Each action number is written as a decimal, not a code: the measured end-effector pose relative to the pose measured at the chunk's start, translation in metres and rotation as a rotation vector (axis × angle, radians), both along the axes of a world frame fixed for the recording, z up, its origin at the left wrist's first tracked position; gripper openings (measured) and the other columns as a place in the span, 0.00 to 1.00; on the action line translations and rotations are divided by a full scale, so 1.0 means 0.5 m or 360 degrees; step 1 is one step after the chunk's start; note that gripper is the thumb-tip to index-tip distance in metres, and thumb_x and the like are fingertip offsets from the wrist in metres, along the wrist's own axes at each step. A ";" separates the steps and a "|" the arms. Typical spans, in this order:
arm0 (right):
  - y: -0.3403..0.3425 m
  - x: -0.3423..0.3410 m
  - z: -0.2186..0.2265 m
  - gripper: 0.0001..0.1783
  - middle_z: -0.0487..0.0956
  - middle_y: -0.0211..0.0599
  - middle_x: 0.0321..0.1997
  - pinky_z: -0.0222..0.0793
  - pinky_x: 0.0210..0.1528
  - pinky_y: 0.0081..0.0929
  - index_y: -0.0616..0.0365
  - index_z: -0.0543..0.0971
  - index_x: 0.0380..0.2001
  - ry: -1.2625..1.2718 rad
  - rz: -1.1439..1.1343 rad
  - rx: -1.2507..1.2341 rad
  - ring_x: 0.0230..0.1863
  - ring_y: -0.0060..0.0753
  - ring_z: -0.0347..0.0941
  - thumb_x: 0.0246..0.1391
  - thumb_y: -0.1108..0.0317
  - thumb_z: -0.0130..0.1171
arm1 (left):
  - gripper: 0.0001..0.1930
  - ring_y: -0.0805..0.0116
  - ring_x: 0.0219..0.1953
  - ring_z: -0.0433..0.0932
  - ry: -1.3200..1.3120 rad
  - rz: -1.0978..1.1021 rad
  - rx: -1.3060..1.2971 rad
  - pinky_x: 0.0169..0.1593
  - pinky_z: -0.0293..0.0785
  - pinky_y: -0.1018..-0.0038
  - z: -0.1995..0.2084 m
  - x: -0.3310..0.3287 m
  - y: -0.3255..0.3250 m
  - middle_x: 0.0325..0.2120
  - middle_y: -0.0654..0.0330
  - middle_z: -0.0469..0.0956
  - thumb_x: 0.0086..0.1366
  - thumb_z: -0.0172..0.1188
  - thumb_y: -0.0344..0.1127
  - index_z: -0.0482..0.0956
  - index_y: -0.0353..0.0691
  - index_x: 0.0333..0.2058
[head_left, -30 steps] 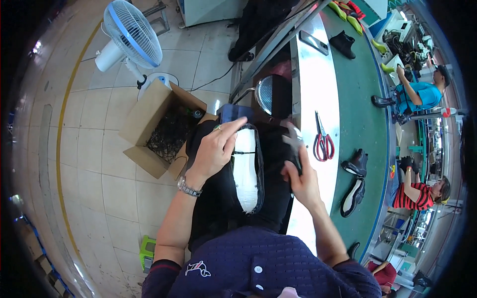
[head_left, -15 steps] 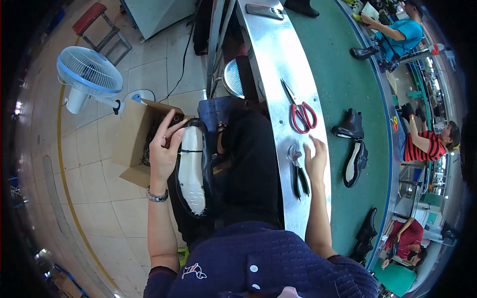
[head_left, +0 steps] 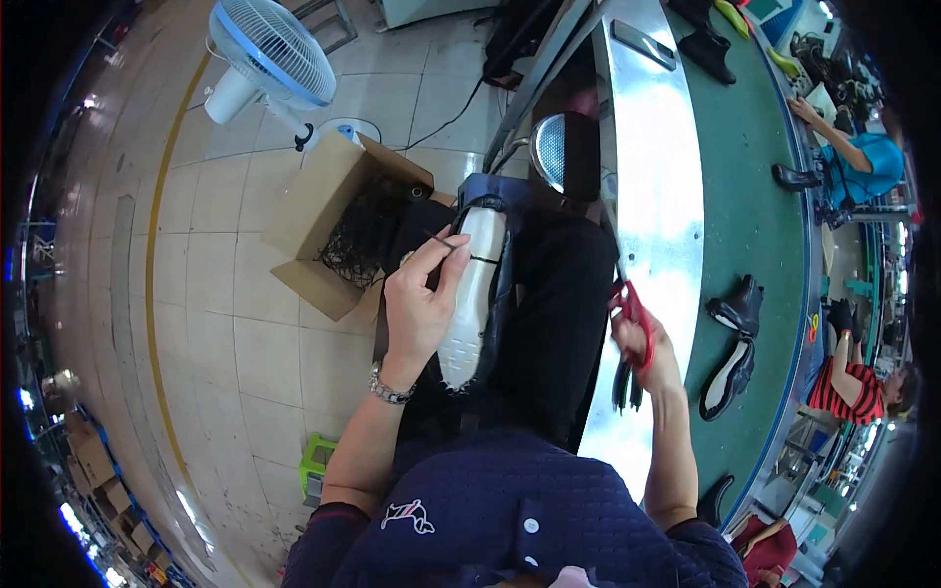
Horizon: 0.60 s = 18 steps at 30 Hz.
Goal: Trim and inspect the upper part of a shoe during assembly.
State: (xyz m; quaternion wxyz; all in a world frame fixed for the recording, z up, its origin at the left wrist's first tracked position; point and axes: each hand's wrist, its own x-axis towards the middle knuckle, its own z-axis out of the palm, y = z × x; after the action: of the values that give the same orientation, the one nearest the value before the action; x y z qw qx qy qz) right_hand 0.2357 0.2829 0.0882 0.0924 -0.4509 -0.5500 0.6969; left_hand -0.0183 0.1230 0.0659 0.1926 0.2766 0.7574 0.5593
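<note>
A black shoe upper with a white sole side (head_left: 467, 323) lies on my lap, its white face up. A thin black strap (head_left: 483, 259) crosses that face. My left hand (head_left: 423, 302) pinches the strap's loose end between thumb and fingertips at the shoe's left edge. Above the metal bench, my right hand (head_left: 659, 355) has its fingers in the red handles of a pair of scissors (head_left: 635, 318), whose blades point away from me. Pliers with dark handles (head_left: 625, 384) lie on the bench beside that hand, their heads mostly hidden.
Left of my legs is an open cardboard box (head_left: 312, 230) of tangled black pieces, with a standing fan (head_left: 279, 59) beyond it. A phone (head_left: 643, 44) lies on the bench (head_left: 659, 147). Black shoes (head_left: 727, 377) sit on the green belt (head_left: 750, 216); people (head_left: 867, 162) sit past it.
My right hand has picked the scissors up off the bench and brought them nearer. My left hand has closed on the strap's end. The whole view has shifted, moving the scene rightward.
</note>
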 end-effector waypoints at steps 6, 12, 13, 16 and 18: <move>-0.146 -0.047 0.072 0.50 0.63 0.20 0.27 0.59 0.25 0.12 0.61 0.67 0.56 0.0215 0.0612 -0.0943 0.25 0.14 0.63 0.43 0.29 0.63 | 0.07 0.64 0.28 0.81 0.0223 0.0172 -0.0009 0.32 0.74 0.72 -0.023 0.023 0.002 0.42 0.48 0.81 0.67 0.57 0.31 0.78 0.34 0.38; -0.187 -0.106 0.075 0.43 0.64 0.22 0.26 0.59 0.22 0.14 0.60 0.71 0.48 0.0100 0.0427 -0.1011 0.23 0.15 0.61 0.55 0.26 0.43 | 0.05 0.63 0.26 0.80 0.0350 0.0212 0.0090 0.30 0.74 0.73 -0.044 0.028 0.005 0.43 0.47 0.81 0.67 0.56 0.29 0.77 0.34 0.36; -0.191 -0.111 0.067 0.41 0.64 0.23 0.24 0.58 0.21 0.15 0.59 0.71 0.42 -0.0018 0.0403 -0.0958 0.21 0.16 0.61 0.56 0.27 0.43 | 0.05 0.65 0.25 0.79 0.0392 0.0191 0.0100 0.29 0.72 0.74 -0.046 0.027 0.005 0.44 0.47 0.81 0.67 0.56 0.29 0.77 0.33 0.36; -0.224 -0.124 0.042 0.35 0.64 0.25 0.16 0.56 0.15 0.18 0.56 0.69 0.26 -0.0060 0.0340 -0.0766 0.13 0.19 0.59 0.59 0.30 0.41 | 0.04 0.68 0.24 0.78 0.0436 0.0162 0.0119 0.28 0.71 0.76 -0.050 0.027 0.005 0.44 0.47 0.81 0.66 0.57 0.28 0.77 0.33 0.36; -0.241 -0.117 0.022 0.33 0.63 0.25 0.14 0.55 0.14 0.19 0.54 0.67 0.23 -0.0091 0.0260 -0.0586 0.12 0.19 0.59 0.61 0.33 0.42 | 0.04 0.69 0.24 0.78 0.0522 0.0164 0.0129 0.28 0.71 0.77 -0.050 0.029 0.007 0.44 0.47 0.81 0.66 0.56 0.27 0.77 0.32 0.36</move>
State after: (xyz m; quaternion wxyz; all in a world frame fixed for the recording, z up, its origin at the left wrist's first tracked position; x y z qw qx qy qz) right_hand 0.1773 0.1626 0.0990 -0.0641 -0.4335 -0.4505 0.7778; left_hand -0.0040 0.1264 0.0411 0.0262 0.3324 0.7687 0.5458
